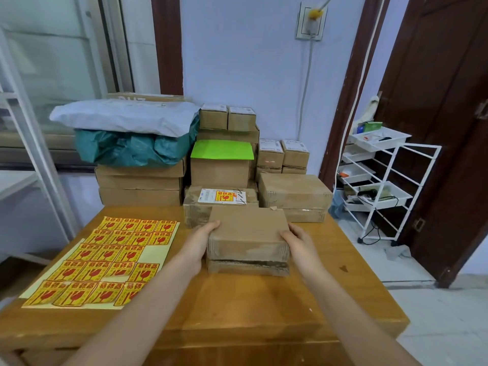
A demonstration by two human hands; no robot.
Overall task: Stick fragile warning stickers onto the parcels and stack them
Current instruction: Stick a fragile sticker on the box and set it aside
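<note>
Both hands, left hand (198,243) and right hand (299,243), grip a taped, scuffed rectangular cardboard parcel (248,233) by its short ends.

A small room with a pale lavender-blue wall (250,62) at the back. A white wall socket (311,22) sits high on it, with a cable hanging straight down. Dark brown wooden door frames stand on either side of this wall, and a dark brown door (446,128) fills the right edge. To the left is a large frosted window (52,62) with a white metal shelf frame (34,143) before it. In the foreground stands a wooden table (264,313) — honey-coloured, glossy. At right, a white wire rack (390,186) holds shallow white trays on a pale tiled floor (435,326). The light is soft and even.
</note>
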